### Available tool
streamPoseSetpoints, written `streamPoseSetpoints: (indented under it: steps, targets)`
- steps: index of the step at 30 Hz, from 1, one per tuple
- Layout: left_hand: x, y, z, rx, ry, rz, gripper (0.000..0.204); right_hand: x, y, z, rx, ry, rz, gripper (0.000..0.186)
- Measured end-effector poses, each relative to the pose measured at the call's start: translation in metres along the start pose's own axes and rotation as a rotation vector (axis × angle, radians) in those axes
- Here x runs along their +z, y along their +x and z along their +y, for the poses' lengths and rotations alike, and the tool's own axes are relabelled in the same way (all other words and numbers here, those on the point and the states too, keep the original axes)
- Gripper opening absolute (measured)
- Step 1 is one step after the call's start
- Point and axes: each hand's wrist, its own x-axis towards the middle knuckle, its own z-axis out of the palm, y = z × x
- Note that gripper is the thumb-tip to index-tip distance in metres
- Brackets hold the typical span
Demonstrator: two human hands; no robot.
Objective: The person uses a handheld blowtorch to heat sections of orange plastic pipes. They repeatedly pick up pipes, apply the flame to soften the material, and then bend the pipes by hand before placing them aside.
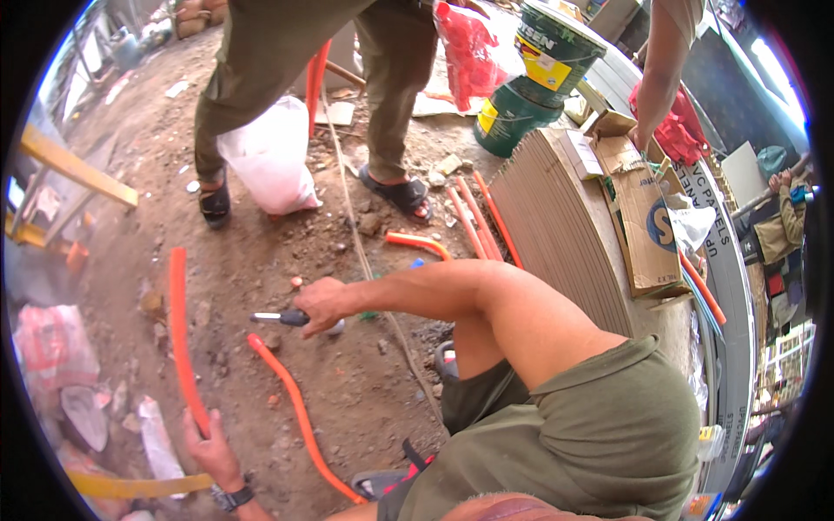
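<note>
Right hand [320,304] clenched around a dark-handled tool [280,318], mid-scene above the dirt floor [365,391]. Left hand [208,447], near left, grips the lower end of an orange conduit [180,330] lying on the floor.

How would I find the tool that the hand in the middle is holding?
Start at the bare dirt ground between the long orange pipes. The right hand reaches over it from the bent arm and grips a screwdriver with a dark handle. Unlike the orange pipes around it, it is short, straight, and ends in a thin silver shaft.
</note>
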Motion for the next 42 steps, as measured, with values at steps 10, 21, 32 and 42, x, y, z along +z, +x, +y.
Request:
streamPoseSetpoints:
  steps: [10, 21, 32, 42]
  targets:
    - [-0.014, 0.005, 0.014, -0.020, 0.014, 0.017, 0.043, 0.004, 0.010, 0.032, -0.067, 0.187, 0.017, 0.042]
    - [-0.019, -0.005, 0.016, -0.079, -0.215, 0.138, 0.040, -0.003, -0.051, 0.013, -0.307, -0.009, -0.238, 0.030]
    - [-0.012, -0.008, 0.023, -0.032, -0.288, 0.094, 0.039, 0.000, -0.053, -0.015, -0.244, -0.248, -0.302, 0.029]
    - [-0.016, -0.009, 0.024, -0.056, -0.262, 0.075, 0.041, -0.001, -0.045, -0.002, -0.173, -0.356, -0.371, 0.023]
